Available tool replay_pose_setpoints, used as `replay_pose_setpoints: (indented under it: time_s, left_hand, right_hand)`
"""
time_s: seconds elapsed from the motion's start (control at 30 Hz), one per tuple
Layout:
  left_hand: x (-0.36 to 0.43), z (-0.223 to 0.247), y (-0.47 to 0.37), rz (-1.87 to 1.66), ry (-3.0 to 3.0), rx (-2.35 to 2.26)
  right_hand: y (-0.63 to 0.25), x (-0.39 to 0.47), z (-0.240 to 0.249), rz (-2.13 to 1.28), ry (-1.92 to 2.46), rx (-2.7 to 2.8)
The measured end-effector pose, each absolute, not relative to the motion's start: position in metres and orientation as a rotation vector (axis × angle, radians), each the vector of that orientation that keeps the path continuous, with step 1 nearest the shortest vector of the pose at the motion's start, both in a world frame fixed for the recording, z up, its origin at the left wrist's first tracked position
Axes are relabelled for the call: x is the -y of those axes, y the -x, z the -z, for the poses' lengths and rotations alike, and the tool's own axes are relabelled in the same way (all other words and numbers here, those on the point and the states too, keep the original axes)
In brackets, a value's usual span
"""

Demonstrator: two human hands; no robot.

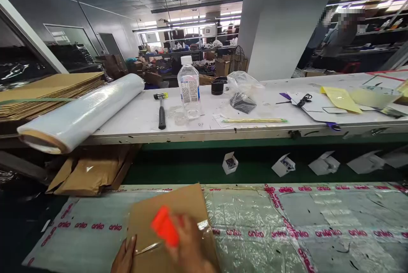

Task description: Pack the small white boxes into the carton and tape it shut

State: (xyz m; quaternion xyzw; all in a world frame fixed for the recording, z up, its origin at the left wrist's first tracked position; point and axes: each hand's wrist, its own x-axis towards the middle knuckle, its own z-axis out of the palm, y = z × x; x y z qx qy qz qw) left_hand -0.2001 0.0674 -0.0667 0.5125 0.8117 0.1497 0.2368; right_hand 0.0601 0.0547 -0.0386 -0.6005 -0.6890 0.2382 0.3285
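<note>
A flat brown cardboard piece [174,213] lies at the near edge of the plastic-covered bench [318,230]. My left hand [125,258] presses on its left edge with the fingers flat. Over the cardboard my right hand [189,247] holds a blurred orange-red tool [165,226]. A strip of clear tape [148,248] shines on the cardboard between the two hands. Both hands are cut off by the bottom of the view.
A green conveyor belt [255,171] carries several small white boxes [230,163]. The far white shelf holds a roll of clear film [83,113], a hammer [162,111], a water bottle [189,88], plastic bags and papers. Stacked cardboard sheets [47,92] lie left. A person stands far right.
</note>
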Motion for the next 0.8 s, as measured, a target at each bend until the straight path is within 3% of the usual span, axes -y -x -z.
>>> replay_pose_setpoints:
  time_s: [0.1, 0.3, 0.5, 0.7, 0.8]
  left_hand:
    - [-0.066, 0.066, 0.201, -0.512, -1.339, -2.129]
    - [-0.059, 0.055, 0.186, -0.498, -1.194, -2.136]
    - [-0.056, 0.054, 0.183, -0.455, -1.174, -2.112]
    - [-0.057, 0.055, 0.188, -0.392, -1.208, -2.144]
    - [-0.056, 0.064, 0.196, -0.471, -1.148, -2.167]
  right_hand:
    - [-0.025, -0.047, 0.051, -0.548, 1.36, 2.176]
    - [-0.14, -0.015, 0.062, -0.383, 1.727, 1.95]
    - [-0.091, -0.017, 0.061, -0.36, 1.466, 2.128]
    - [-0.203, -0.026, 0.038, -0.35, 1.964, 1.534]
    - [-0.233, -0.023, 0.021, -0.335, 1.908, 1.324]
